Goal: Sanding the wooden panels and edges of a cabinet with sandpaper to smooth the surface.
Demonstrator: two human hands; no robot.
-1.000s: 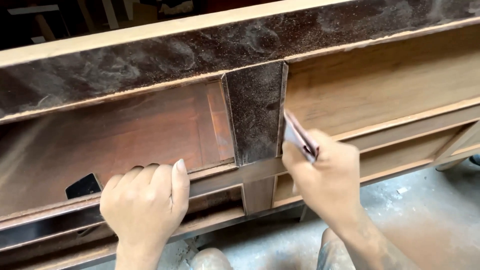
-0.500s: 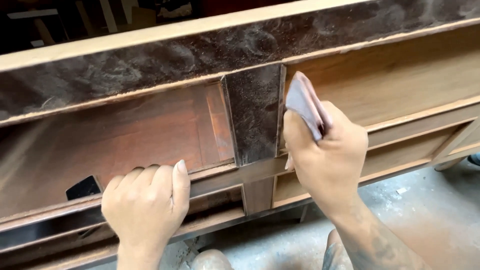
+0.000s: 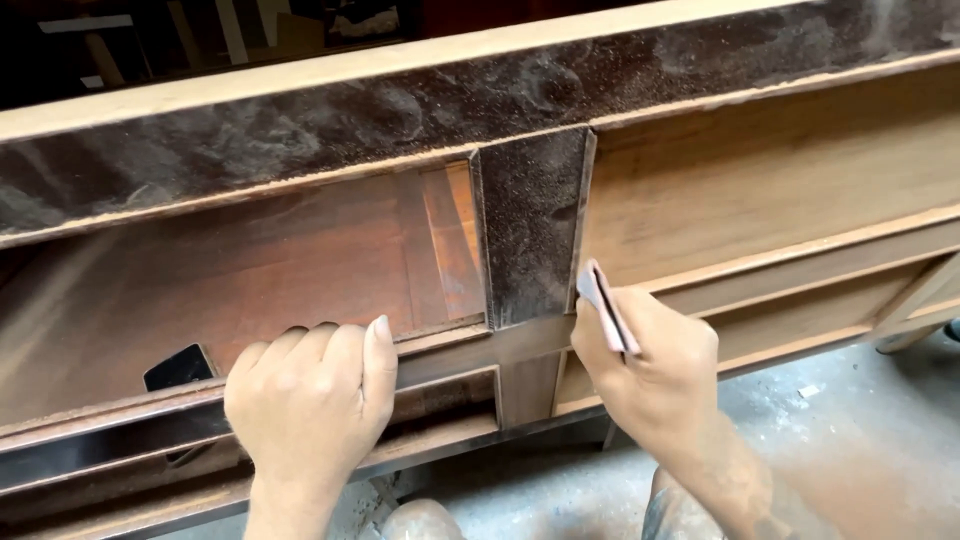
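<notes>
The right hand (image 3: pixel 655 365) pinches a small folded piece of pinkish sandpaper (image 3: pixel 603 305) against the right edge of the dusty dark upright post (image 3: pixel 530 225) of a big brown wooden cabinet frame (image 3: pixel 760 170). The left hand (image 3: pixel 310 400) curls over the frame's front rail (image 3: pixel 440 345), gripping it. Gray dusty floor (image 3: pixel 850 440) lies open below right.

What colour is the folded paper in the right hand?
The sandpaper looks reddish-pink with a greyish side, seen in the head view, pinched in the right hand.
</notes>
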